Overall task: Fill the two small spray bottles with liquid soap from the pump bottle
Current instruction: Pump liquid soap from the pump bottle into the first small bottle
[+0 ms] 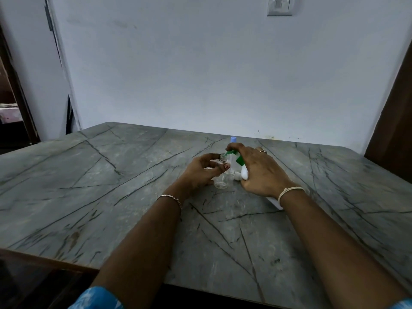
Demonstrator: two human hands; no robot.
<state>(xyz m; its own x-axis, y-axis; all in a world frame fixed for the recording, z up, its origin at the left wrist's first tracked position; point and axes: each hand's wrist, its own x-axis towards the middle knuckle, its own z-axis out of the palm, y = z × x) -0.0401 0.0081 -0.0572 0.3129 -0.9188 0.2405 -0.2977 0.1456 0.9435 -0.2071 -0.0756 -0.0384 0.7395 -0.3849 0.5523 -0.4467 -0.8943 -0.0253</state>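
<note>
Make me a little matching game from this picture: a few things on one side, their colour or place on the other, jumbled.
Things:
1. clear bottle
2. pump spout
3. cap at the back
4. switch

Descriptions:
A. green
B. pale blue
C. held by the left hand
D. up on the wall

Pairs: 1-C, 2-A, 3-B, 4-D.

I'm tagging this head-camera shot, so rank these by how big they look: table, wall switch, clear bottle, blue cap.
1. table
2. clear bottle and wall switch: look alike; the switch is farther off and cut by the frame edge, so unranked
3. blue cap, smallest
</note>
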